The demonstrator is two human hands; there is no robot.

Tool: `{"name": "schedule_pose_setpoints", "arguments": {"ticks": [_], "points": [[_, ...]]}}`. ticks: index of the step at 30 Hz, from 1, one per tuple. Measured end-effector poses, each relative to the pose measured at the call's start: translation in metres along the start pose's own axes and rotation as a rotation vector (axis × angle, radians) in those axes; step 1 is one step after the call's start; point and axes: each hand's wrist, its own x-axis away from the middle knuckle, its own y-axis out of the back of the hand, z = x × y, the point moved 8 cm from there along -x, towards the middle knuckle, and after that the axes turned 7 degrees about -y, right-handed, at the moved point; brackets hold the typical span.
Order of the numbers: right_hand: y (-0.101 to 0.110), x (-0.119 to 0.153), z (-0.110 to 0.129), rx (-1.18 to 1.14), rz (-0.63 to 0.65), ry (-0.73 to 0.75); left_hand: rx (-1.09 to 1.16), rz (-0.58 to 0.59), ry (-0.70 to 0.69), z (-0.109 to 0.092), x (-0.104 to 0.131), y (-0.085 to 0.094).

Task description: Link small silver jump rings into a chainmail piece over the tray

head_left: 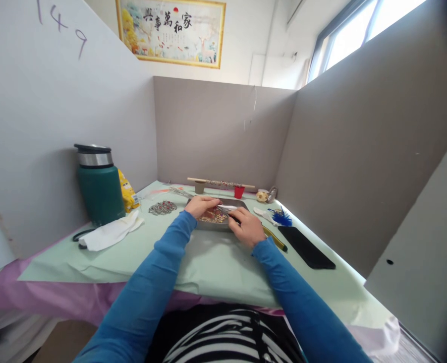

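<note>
Above a shallow grey metal tray (213, 227) full of small gold-coloured beads (213, 218), my two hands work close together. My left hand (202, 205) is closed in a pinch at the tray's left side; what sits in its fingertips is too small to make out. My right hand (248, 228) is closed round a slim, pale metallic tool (227, 207) whose tip points toward the left fingers. Its exact kind is unclear. Thin wire-like strands (180, 192) stick out to the left behind my left hand.
A beaded stick (223, 183) rests across a grey-brown cup (200, 187) and a red cup (239, 192). Leftward are a bead-and-chain pile (163, 207), white cloth (112, 233) and green bottle (100, 194). Rightward lie a yellow-black handle (276, 238), blue tassel (281, 217) and black slab (306, 247).
</note>
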Motion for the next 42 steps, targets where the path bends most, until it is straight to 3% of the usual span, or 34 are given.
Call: {"name": "schedule_pose_setpoints", "arguments": {"ticks": [6, 15, 24, 34, 42], "points": [[0.002, -0.001, 0.001, -0.050, 0.022, 0.037, 0.003, 0.042, 0.032, 0.001, 0.000, -0.001], [0.001, -0.003, 0.001, -0.085, 0.002, 0.066, -0.066, 0.037, -0.046, -0.001, -0.003, 0.004], [0.002, -0.003, -0.004, -0.237, 0.047, 0.040, 0.145, 0.046, 0.025, -0.007, 0.004, -0.005], [0.006, -0.002, 0.004, -0.395, 0.146, 0.069, 0.256, 0.156, 0.075, -0.002, 0.006, -0.012], [0.008, -0.001, 0.006, -0.405, 0.141, 0.112, 0.264, 0.208, 0.062, -0.002, 0.005, -0.013]]}}
